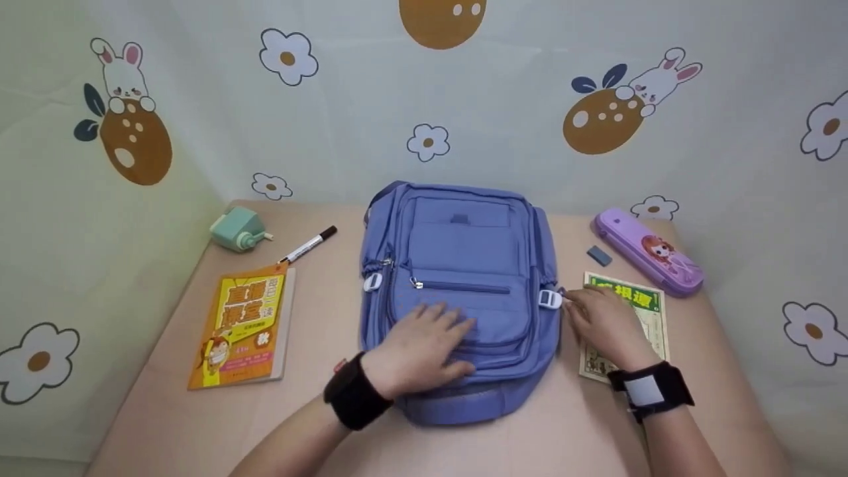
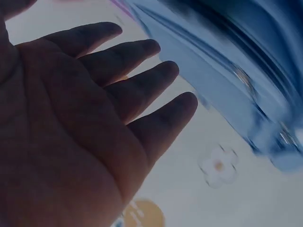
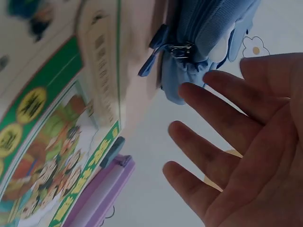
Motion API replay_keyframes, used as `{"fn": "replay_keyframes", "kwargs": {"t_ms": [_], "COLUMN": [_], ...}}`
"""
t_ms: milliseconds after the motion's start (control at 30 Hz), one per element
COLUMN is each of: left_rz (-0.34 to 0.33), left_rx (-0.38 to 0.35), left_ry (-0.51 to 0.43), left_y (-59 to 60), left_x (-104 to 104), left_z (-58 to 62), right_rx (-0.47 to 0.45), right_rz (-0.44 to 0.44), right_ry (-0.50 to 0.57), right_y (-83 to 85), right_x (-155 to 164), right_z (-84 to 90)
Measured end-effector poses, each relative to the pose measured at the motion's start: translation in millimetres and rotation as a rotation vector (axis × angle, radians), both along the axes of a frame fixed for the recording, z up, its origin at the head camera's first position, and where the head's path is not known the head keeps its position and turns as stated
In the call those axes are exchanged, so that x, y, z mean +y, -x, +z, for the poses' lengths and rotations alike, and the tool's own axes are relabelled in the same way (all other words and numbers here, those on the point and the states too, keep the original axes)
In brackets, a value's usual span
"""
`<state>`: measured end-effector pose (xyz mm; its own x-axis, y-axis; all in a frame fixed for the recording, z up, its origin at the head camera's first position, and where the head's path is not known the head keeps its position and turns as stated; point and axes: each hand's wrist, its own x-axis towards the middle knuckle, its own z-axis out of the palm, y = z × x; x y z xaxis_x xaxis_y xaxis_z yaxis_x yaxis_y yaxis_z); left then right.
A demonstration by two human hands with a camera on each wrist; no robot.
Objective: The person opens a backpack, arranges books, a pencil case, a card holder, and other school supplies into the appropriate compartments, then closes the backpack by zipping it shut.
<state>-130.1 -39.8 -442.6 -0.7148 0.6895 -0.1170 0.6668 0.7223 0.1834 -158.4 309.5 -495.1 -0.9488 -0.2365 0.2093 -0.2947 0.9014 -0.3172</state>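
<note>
A blue backpack (image 1: pixel 464 248) lies front side up on the table, with white side buckles and a zipped front pocket. My left hand (image 1: pixel 417 351) spreads over its lower front, palm down with straight fingers. In the left wrist view those fingertips are close to the bag's edge. My right hand (image 1: pixel 606 328) is at the bag's right side, by the white buckle (image 1: pixel 550 299). The right wrist view shows its fingers extended, holding nothing, near a zipper pull (image 3: pixel 158 49) that hangs from the bag. A green and cream booklet (image 1: pixel 652 318) lies partly under that hand.
On the left are an orange book (image 1: pixel 242 331), a black-capped marker (image 1: pixel 308 245) and a green pencil sharpener (image 1: pixel 237 228). A purple pencil case (image 1: pixel 649 252) and a small blue-grey eraser (image 1: pixel 599 256) lie at the right. A patterned curtain (image 1: pixel 351 86) borders the table's back.
</note>
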Motion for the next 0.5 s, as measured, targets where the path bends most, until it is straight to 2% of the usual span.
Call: {"fn": "replay_keyframes", "kwargs": {"t_ms": [100,233,367,500], "left_rz": [-0.046,-0.024,0.024,0.061], "left_rx": [0.003,0.067,0.154,0.146], "left_ry": [0.047,0.113,0.159,0.17], "left_y": [-12.5,-22.8,-27.8,-27.0], "left_x": [26.5,46.6,50.4,44.3], "left_z": [-8.6,-16.6,-12.4,-5.6], "right_rx": [-0.001,-0.002,0.004,0.017], "right_rz": [-0.004,-0.01,-0.01,-0.015], "right_ry": [0.017,0.024,0.038,0.056], "right_y": [1.5,3.0,6.7,8.8], "right_x": [-2.4,-4.1,-3.4,-3.2], "right_z": [-2.5,-5.7,-8.1,-10.6]}}
